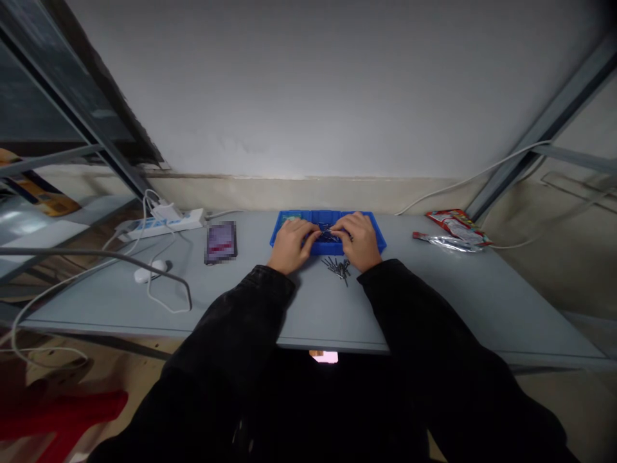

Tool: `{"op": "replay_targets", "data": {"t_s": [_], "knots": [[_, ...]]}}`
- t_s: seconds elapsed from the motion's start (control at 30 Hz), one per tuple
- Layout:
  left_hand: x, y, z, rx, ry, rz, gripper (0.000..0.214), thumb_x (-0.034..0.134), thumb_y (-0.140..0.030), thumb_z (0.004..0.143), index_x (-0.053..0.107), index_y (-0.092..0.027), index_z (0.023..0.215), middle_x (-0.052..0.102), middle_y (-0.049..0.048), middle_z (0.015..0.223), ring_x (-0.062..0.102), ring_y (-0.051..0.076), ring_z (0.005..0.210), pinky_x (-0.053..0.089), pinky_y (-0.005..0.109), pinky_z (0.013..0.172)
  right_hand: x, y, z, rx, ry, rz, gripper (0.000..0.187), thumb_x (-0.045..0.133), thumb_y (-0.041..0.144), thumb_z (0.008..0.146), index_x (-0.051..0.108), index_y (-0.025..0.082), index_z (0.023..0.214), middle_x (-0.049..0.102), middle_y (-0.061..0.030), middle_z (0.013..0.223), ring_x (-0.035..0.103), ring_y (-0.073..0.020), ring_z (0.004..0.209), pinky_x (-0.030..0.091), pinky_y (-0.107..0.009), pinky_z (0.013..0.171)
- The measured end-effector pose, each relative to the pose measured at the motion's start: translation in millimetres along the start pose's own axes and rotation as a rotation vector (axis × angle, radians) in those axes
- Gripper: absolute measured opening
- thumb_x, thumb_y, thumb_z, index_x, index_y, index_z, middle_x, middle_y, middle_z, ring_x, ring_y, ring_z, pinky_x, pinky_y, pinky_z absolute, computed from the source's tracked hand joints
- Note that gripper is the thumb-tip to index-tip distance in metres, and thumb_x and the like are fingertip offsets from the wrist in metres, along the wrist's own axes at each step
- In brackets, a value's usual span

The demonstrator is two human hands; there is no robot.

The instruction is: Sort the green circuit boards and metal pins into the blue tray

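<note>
A blue plastic tray (279, 230) lies on the grey table (434, 296) near the wall, with small dark metal pieces inside it. My left hand (293, 244) and my right hand (359, 239) both rest over the tray, fingers curled and meeting at the dark pieces (328, 235) in its middle. What each pinch holds is too small to make out. A little heap of dark screws or nails (339, 267) sits on the table just in front of the tray, between my wrists.
A phone (220, 242) lies left of the tray. Further left are a white power strip (159, 225), a white charger (144, 275) and trailing cables. Red and silver wrappers (453, 230) lie at the right. Metal shelf frames flank both sides.
</note>
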State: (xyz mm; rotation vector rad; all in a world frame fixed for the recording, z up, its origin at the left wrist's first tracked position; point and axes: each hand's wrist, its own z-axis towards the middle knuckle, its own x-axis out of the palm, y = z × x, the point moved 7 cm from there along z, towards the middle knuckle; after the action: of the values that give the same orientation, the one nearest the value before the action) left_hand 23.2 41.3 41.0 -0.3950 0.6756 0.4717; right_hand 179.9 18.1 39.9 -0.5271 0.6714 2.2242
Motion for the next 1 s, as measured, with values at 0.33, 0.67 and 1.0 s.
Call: {"op": "replay_targets", "data": {"t_s": [0.33,0.67,1.0], "knots": [[-1.6,1,0,-0.048,-0.011,-0.081,0.024,0.051,-0.034,0.102,0.066,-0.018,0.093,0.067,0.0046,0.089,0.058,0.02,0.085,0.046,0.037,0.086,0,-1,1,-0.027,0.016,-0.024,0.018,0.052,0.024,0.099,0.063,0.022,0.085,0.069,-0.0037,0.088,0.056,-0.0233,0.09,0.037,-0.038,0.083],[-0.8,-11,-7,0.196,0.186,-0.031,0.015,0.067,-0.034,0.092,0.076,-0.022,0.09,0.057,0.0079,0.133,0.043,0.03,0.131,0.039,0.056,0.11,-7,-21,-3,0.113,-0.145,-0.109,0.013,0.06,0.027,0.094,0.071,0.025,0.1,0.071,-0.0059,0.099,0.055,-0.0278,0.1,0.041,-0.045,0.09],[18.3,-21,-14,0.245,0.341,0.041,0.007,0.072,-0.025,0.086,0.079,-0.023,0.088,0.048,0.0076,0.146,0.034,0.036,0.138,0.036,0.062,0.113,1,-24,-4,0.161,-0.082,-0.133,0.014,0.061,0.019,0.089,0.071,0.025,0.097,0.067,-0.0074,0.1,0.054,-0.0293,0.103,0.04,-0.047,0.091]]}}
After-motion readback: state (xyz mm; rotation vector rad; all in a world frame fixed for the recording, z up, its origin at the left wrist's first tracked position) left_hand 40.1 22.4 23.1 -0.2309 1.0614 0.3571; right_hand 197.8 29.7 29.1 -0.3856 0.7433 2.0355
